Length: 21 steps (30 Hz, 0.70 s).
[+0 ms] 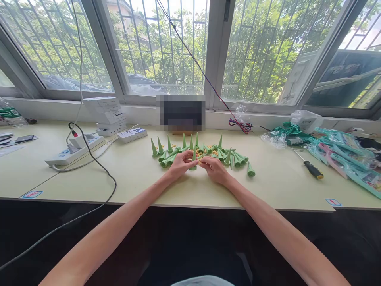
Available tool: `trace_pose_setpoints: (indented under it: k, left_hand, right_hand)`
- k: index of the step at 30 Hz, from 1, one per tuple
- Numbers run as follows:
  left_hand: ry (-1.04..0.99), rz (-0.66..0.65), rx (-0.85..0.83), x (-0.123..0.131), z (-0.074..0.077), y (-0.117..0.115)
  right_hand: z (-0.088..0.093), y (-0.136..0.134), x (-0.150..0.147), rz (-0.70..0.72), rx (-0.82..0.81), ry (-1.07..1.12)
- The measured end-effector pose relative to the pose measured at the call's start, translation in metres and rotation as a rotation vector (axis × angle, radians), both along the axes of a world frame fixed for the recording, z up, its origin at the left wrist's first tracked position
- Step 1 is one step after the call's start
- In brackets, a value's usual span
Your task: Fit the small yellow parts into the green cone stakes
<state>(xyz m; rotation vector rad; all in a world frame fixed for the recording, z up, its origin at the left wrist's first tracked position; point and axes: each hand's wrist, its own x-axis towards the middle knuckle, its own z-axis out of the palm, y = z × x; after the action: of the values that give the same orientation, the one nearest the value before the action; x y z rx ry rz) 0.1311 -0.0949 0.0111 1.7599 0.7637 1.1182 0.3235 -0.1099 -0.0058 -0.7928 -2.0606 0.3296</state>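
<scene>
Close to the middle of the table, my left hand (180, 165) has its fingers closed around an upright green cone (194, 157). Beside it, my right hand (216, 169) pinches at something small and yellowish by the cone's side; its exact shape is too small to make out. Around both hands lie several more green cones (237, 159), some tipped on their sides with open ends showing. Other cones (154, 147) stand point-up in a row to the left and behind. Small orange-yellow pieces (210, 151) are scattered among them. My fingers partly hide the nearest cones.
On the left are a white power strip (76, 151), its cables, and stacked white boxes (107, 115). A dark pixelated block (182, 113) stands at the back. To the right lie a screwdriver (313, 169) and teal-edged plastic packages (342, 153).
</scene>
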Motion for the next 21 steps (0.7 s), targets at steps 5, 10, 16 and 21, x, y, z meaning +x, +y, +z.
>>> trace_pose_setpoints:
  k: [5, 10, 16, 21]
  left_hand:
    - [0.017, 0.002, 0.009, 0.0000, 0.0003, -0.0003]
    - [0.016, -0.001, -0.008, 0.0000, 0.0010, -0.0025]
    - [-0.001, 0.006, -0.012, 0.0004, 0.0010, -0.0033]
    - [0.000, 0.003, -0.013, 0.0008, 0.0006, -0.0031]
  right_hand:
    - [-0.0001, -0.0002, -0.0002, 0.005, -0.004, -0.013]
    - [0.0005, -0.0010, -0.0007, -0.046, -0.013, -0.063]
    - [-0.0004, -0.0010, -0.0011, -0.079, -0.042, -0.088]
    - [-0.0020, 0.0000, -0.0008, -0.065, -0.067, -0.071]
